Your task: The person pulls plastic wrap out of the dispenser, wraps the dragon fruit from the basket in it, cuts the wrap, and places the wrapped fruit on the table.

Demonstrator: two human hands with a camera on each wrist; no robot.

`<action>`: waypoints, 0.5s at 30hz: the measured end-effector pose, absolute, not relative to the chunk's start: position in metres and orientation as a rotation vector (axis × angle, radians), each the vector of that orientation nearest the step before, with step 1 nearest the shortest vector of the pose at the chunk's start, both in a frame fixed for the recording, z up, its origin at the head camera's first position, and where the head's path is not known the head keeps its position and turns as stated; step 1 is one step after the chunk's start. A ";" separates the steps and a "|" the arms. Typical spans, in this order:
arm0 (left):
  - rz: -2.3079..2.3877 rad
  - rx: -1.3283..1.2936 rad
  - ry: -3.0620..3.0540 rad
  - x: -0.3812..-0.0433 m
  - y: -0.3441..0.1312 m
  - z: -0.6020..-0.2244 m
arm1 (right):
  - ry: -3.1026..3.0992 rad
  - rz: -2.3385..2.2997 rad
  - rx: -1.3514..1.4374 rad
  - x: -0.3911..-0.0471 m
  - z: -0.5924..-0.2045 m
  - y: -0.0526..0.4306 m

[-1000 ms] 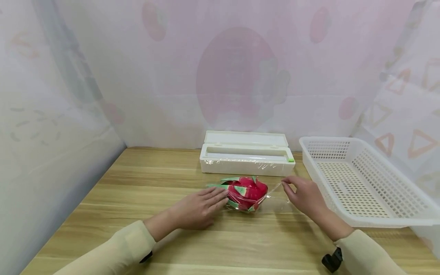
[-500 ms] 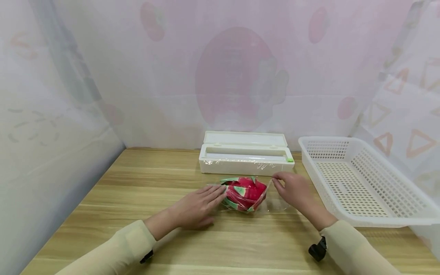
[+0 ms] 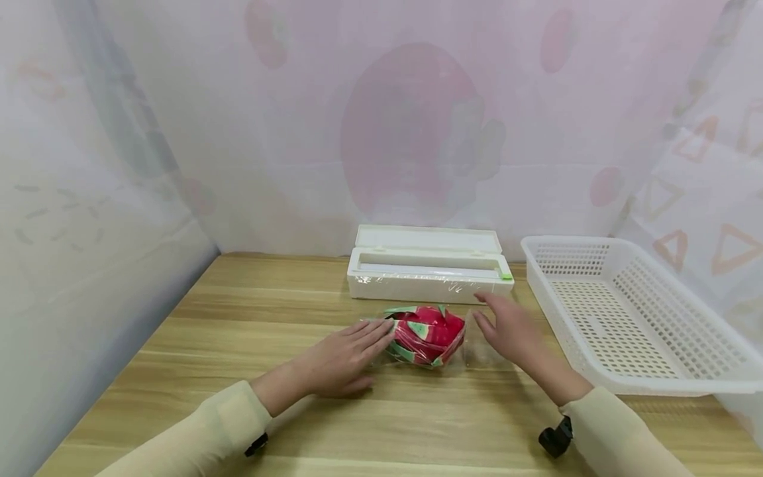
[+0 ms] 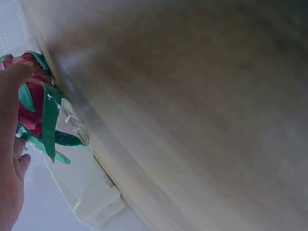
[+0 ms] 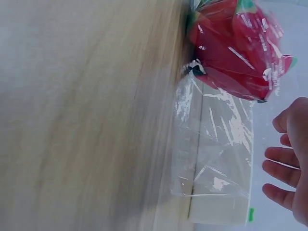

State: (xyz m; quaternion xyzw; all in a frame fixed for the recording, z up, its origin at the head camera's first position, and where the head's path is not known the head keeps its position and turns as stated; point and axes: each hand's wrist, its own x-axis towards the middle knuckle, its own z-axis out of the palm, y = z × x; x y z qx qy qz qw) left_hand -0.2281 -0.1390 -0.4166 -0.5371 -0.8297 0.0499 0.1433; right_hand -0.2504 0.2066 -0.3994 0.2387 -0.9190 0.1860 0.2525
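A red dragon fruit with green-tipped scales lies on its side on the table, wrapped in clear cling film. A loose flap of the film sticks out from its right end. My left hand lies against the fruit's left end, its straight fingers touching the wrapped scales; the left wrist view has the fruit partly behind this hand. Just right of the film flap is my right hand, with thumb and fingers spread apart. In the right wrist view nothing is between those fingers, and the fruit is a short way off.
Behind the fruit, against the back wall, stands a long white cling film box with its lid raised and a green tab at its right end. A white perforated plastic basket is at the right. Wooden tabletop extends to the left.
My right hand pinched the film's edge and brought it left toward the fruit; now its fingers are parted and off the film. My left hand has stayed at the fruit's left end.
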 end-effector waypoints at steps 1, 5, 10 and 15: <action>0.141 -1.550 -2.396 -0.228 -0.138 -0.416 | -2.461 0.500 0.665 -0.247 -0.399 0.210; 0.127 -1.550 -2.402 -0.226 -0.136 -0.415 | -2.249 0.452 0.798 -0.232 -0.398 0.222; 0.116 -1.543 -2.387 -0.225 -0.135 -0.414 | -2.162 0.371 0.999 -0.218 -0.404 0.229; 0.121 -1.514 -2.367 -0.227 -0.134 -0.416 | -2.195 0.346 1.210 -0.219 -0.412 0.223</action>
